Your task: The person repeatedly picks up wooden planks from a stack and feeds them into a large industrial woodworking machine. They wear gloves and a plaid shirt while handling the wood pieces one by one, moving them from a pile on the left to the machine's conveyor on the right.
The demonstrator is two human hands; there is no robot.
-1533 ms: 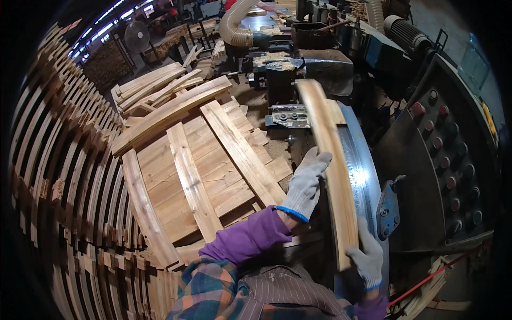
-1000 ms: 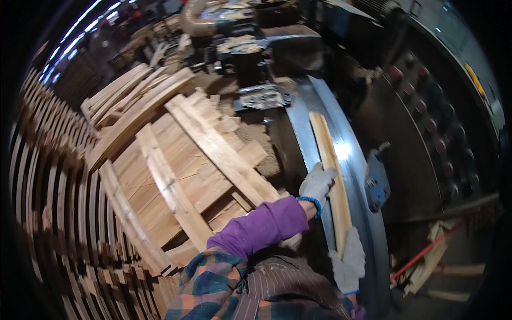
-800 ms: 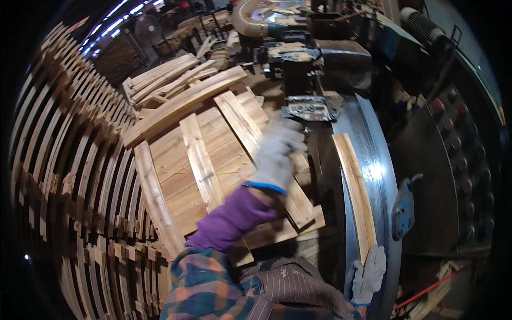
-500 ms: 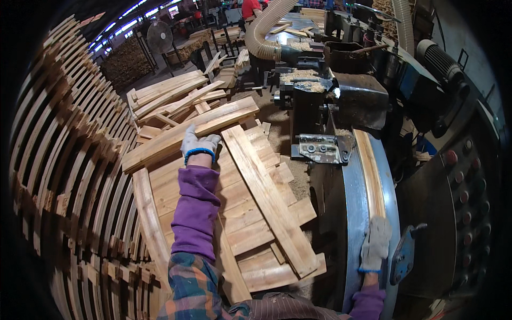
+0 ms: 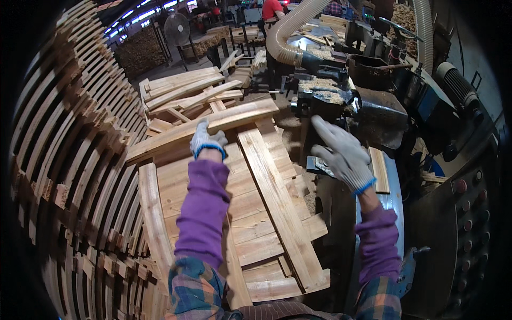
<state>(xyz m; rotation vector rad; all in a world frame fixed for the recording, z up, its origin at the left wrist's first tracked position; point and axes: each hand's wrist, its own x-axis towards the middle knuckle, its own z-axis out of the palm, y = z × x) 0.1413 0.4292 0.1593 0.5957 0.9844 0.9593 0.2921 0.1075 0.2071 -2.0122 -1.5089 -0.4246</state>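
Note:
My left hand (image 5: 208, 141), in a white glove with a blue cuff, grips the near edge of a long wooden plank (image 5: 245, 114) lying crosswise on the stack. My right hand (image 5: 344, 156), gloved the same way, is raised beside the machine. It is open, its fingers stretched towards the upper left, with nothing held. Behind it a narrow wooden strip (image 5: 379, 169) lies on the machine's metal bed (image 5: 396, 200), its far end reaching towards the machine housing. Another plank (image 5: 280, 208) lies lengthwise on the stack of boards (image 5: 205, 184) between my arms.
Tall piles of wood strips (image 5: 69, 154) rise at the left. Loose boards (image 5: 184, 93) lie beyond the stack. A ribbed hose (image 5: 282, 40) curves down to the machine (image 5: 381, 109), and a button panel (image 5: 466, 213) stands at the right. A person in red (image 5: 272, 9) is far off.
My right hand has lifted off the wooden strip and swung up and left, fingers extended. The strip has slid forward towards the machine. My left hand stays at the crosswise plank.

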